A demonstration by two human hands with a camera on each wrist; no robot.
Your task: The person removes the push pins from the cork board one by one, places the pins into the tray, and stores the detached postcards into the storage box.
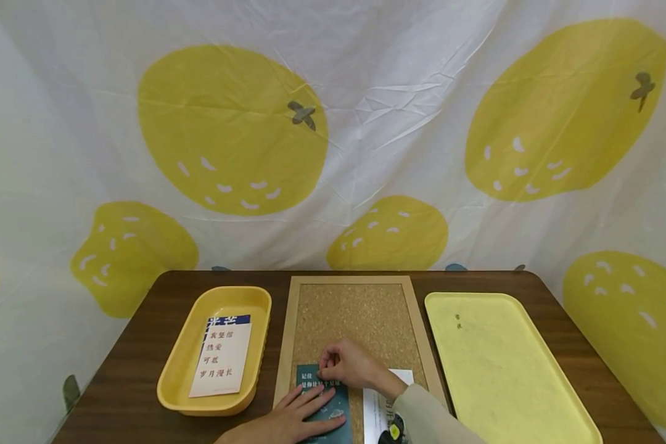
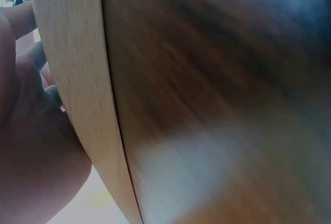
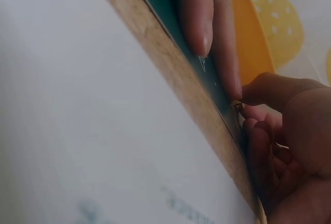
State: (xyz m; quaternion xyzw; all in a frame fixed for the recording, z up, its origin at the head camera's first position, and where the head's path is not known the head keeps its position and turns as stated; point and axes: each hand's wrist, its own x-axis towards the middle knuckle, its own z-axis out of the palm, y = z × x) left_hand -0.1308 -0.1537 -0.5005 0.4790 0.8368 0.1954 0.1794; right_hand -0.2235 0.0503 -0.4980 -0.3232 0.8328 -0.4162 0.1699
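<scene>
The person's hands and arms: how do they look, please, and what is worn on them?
The left hand and right hand are both bare, with no glove or ring visible. The right sleeve is plain pale beige; none shows on the left.

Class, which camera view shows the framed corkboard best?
The head view: there the corkboard shows its frame and bare upper cork, though the left hand, right hand, green card and white card hide parts lower down. The left wrist view shows only one frame edge; the right wrist view, a narrow cork band between the cards.
</scene>
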